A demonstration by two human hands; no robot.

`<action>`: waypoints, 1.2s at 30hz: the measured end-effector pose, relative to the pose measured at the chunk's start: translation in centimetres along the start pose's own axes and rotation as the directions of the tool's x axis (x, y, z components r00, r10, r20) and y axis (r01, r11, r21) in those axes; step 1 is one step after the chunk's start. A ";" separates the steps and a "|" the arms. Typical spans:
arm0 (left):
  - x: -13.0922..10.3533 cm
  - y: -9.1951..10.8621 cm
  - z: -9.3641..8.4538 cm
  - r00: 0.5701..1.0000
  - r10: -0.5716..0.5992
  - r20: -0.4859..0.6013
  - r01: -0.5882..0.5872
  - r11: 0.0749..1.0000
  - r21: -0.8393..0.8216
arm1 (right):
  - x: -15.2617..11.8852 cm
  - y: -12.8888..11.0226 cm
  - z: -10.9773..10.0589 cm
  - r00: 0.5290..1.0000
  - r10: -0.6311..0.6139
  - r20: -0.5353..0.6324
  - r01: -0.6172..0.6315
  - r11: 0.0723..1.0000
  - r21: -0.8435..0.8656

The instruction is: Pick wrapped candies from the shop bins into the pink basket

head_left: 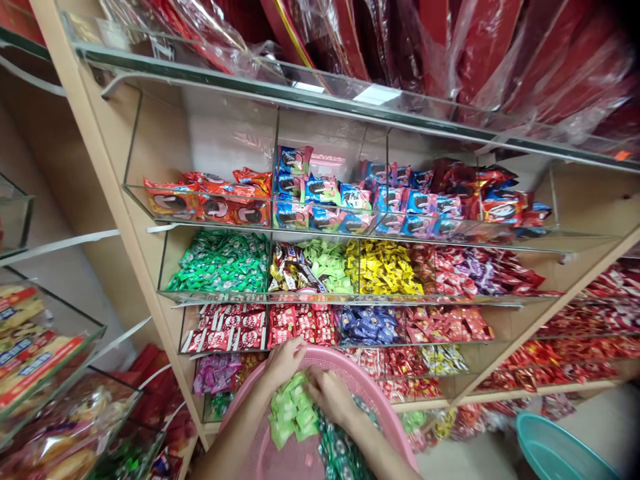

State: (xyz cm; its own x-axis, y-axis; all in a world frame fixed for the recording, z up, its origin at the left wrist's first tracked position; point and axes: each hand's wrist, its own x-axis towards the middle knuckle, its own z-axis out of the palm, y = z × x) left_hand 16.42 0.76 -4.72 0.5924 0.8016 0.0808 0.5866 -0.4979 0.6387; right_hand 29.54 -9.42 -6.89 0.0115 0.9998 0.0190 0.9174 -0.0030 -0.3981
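Note:
A pink plastic basket point(395, 427) is in front of me at the bottom of the view. Inside it, light green wrapped candies point(295, 413) lie in a heap, with dark green wrapped candies point(345, 450) to their right. My left hand point(286, 363) is at the basket's far rim, its fingers curled over the edge. Over the basket, my right hand point(331, 393) is closed at the side of the light green heap. Its fingertips are partly hidden among the packets.
Glass-fronted shelves hold green candies point(220, 263), yellow candies point(387, 267) and more light green candies point(327, 267). Blue-and-pink snack packs point(320, 193) stand above them. A teal basin point(555, 447) is at lower right. Glass shelves with packaged bread point(40, 347) stand at the left.

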 end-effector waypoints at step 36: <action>2.3 5.9 5.8 0.993 0.117 -0.020 -0.110 0.974 0.200 | -4.0 4.5 -5.9 0.980 -0.022 -0.200 0.088 0.941 0.326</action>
State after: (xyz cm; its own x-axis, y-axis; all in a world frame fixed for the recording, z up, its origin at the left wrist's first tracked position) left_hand 24.46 -2.22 -5.21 0.6454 0.7446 0.1703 0.6160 -0.6392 0.4604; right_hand 35.99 -13.59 -3.39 0.0706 0.9749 0.2110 0.7349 0.0922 -0.6719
